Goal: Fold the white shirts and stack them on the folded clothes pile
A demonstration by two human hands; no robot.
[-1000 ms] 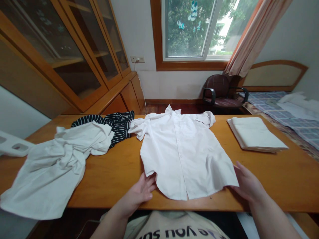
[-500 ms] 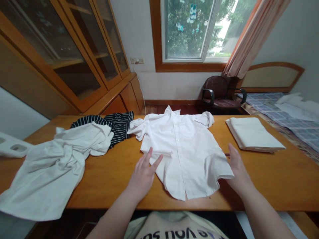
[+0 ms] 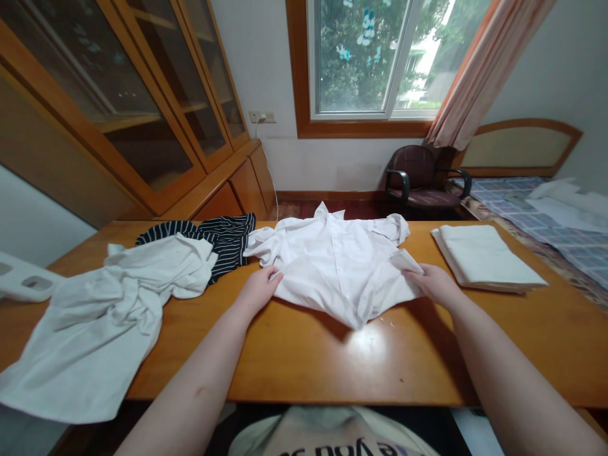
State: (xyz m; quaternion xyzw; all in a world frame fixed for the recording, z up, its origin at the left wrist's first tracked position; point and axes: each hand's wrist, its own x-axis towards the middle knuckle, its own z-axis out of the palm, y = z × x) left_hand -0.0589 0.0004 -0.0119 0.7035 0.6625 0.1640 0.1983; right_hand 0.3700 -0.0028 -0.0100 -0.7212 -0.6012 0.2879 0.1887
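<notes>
A white button-up shirt (image 3: pixel 327 253) lies on the table, its collar toward the far edge and its sleeves out to the sides. My left hand (image 3: pixel 260 286) pinches the shirt's left side. On the opposite side my right hand (image 3: pixel 433 284) is closed on the fabric, where a corner of cloth sticks up. Between the hands the lower part of the shirt is lifted and bunched, sagging to a point in the middle above the table. The fingertips are partly hidden by cloth.
A crumpled white garment (image 3: pixel 99 329) and a black striped garment (image 3: pixel 228 240) lie on the left of the wooden table (image 3: pixel 294 373). At the right is a folded white cloth stack (image 3: pixel 489 256). An armchair (image 3: pixel 418 177) stands beyond the table.
Both hands were open beside the shirt's lower part. They have moved forward and closed on its sides, and the hem has come up and away from the table's near edge.
</notes>
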